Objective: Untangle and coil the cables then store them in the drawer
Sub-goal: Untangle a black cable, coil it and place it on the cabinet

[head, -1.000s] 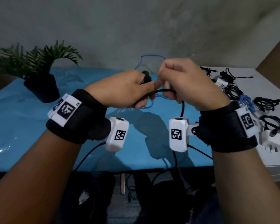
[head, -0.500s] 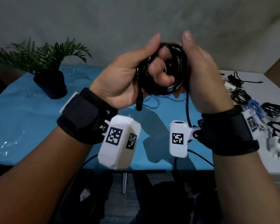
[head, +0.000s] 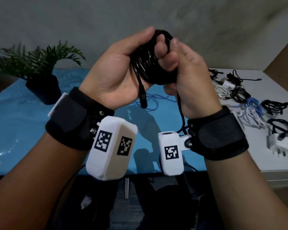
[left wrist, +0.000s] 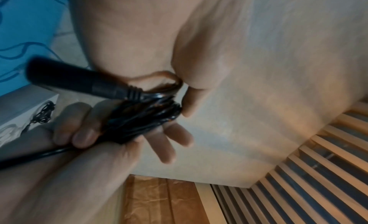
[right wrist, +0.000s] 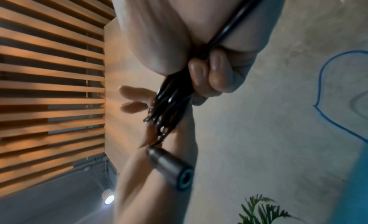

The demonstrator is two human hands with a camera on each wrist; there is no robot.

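Both hands' grip point(head: 158, 63) around black cable coil point(head: 145, 63)

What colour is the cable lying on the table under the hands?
Blue cable, best seen in the head view.

Blue table point(head: 23, 123) — potted plant point(head: 40, 70), blue cable point(head: 150, 100) on it.

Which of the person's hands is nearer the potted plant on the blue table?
Left. The left hand is raised just right of the potted plant; the right hand is farther right, across the black cable coil.
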